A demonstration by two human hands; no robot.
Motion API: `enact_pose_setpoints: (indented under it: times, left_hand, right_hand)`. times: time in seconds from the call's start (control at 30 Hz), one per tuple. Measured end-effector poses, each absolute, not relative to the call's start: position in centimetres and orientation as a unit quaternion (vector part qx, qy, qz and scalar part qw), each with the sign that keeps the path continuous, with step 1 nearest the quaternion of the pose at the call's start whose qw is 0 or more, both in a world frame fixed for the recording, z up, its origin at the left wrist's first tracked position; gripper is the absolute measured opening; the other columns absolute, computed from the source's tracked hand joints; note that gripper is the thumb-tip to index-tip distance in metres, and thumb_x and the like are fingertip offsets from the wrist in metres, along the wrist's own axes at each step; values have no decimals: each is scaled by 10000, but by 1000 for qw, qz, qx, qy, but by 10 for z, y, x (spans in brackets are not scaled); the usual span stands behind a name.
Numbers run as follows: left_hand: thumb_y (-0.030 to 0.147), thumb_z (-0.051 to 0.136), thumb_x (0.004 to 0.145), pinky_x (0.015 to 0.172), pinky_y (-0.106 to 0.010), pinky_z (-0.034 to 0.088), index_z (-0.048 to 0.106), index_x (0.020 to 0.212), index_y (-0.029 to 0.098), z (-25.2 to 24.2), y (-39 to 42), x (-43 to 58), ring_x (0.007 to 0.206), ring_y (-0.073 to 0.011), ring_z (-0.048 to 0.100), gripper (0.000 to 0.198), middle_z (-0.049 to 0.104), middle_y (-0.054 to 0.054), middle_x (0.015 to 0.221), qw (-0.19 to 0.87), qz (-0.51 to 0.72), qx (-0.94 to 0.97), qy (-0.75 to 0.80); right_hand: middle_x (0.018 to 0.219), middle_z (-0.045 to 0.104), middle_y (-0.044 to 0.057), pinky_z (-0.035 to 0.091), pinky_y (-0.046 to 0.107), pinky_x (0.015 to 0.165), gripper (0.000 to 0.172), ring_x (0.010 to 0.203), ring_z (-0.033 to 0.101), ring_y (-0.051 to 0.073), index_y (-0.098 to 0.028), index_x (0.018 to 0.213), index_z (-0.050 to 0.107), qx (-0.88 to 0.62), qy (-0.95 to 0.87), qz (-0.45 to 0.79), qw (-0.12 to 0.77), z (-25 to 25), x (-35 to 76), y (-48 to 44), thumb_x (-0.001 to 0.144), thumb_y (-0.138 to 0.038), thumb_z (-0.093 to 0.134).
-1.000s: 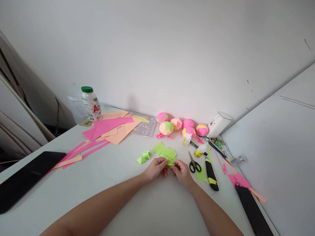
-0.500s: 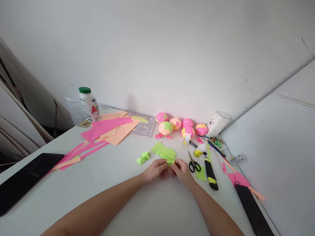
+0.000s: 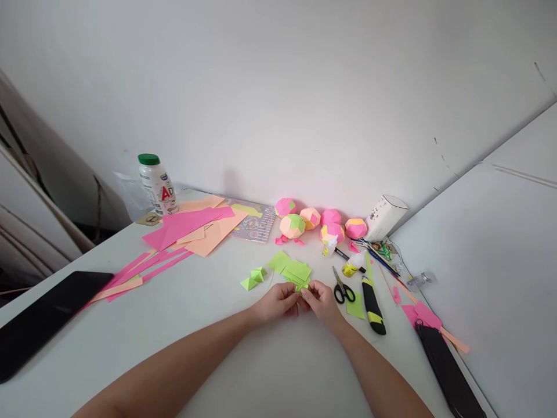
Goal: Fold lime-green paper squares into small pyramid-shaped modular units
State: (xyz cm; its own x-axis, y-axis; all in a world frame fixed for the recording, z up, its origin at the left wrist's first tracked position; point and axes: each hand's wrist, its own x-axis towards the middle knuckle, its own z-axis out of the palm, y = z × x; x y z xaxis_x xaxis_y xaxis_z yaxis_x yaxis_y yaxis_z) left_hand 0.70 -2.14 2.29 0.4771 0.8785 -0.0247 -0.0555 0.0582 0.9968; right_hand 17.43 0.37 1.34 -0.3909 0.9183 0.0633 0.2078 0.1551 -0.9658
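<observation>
My left hand [image 3: 278, 302] and my right hand [image 3: 318, 301] meet over the white table, thumbs and fingers closed on one small folded green paper piece [image 3: 301, 287]. Most of that piece is hidden by the fingertips. Just beyond it lie several flat green paper squares [image 3: 278, 262], partly overlapping. Left of them rest folded green paper units [image 3: 255, 278]. Black-handled scissors [image 3: 343, 290] lie right of my right hand, beside another green paper square [image 3: 355, 306] and a black and yellow utility knife [image 3: 373, 305].
Faceted paper balls [image 3: 293, 226] line the wall behind glue bottles [image 3: 351, 267]. Pink and orange sheets [image 3: 191, 226] lie left, near a green-capped bottle [image 3: 157, 186] and a black tablet [image 3: 47, 319]. A white paper tube [image 3: 385, 217] and a black phone [image 3: 448, 368] are at right.
My fingers have shifted slightly on the green paper piece, with the right thumb closing further over it, so less of it shows. The objects around stay put.
</observation>
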Motion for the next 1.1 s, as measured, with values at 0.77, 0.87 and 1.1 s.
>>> enact_pose_setpoints:
  times: [0.77, 0.87, 1.1]
  left_hand:
    - [518, 500, 765, 462, -246, 409, 436, 684, 194, 9, -18, 13, 470, -123, 541, 341, 602, 6, 584, 611, 406, 538, 416]
    - [511, 496, 769, 462, -241, 395, 445, 697, 191, 9, -19, 13, 477, -120, 540, 332, 606, 4, 601, 613, 409, 538, 411]
    - [440, 499, 778, 480, -240, 400, 455, 710, 186, 10, -20, 11, 512, -122, 553, 266, 625, -15, 656, 616, 404, 546, 399]
  right_hand:
    - [520, 491, -41, 399, 222, 474, 294, 465, 484, 103, -179, 699, 458, -399, -690, 494, 347, 6, 181, 7, 835, -435, 509]
    - [516, 489, -41, 407, 224, 476, 305, 467, 487, 106, -177, 702, 461, -401, -686, 501, 344, 6, 182, 8, 832, -449, 508]
    - [498, 494, -41, 402, 222, 473, 297, 455, 476, 100, -177, 680, 457, -402, -680, 508, 344, 7, 182, 9, 823, -428, 532]
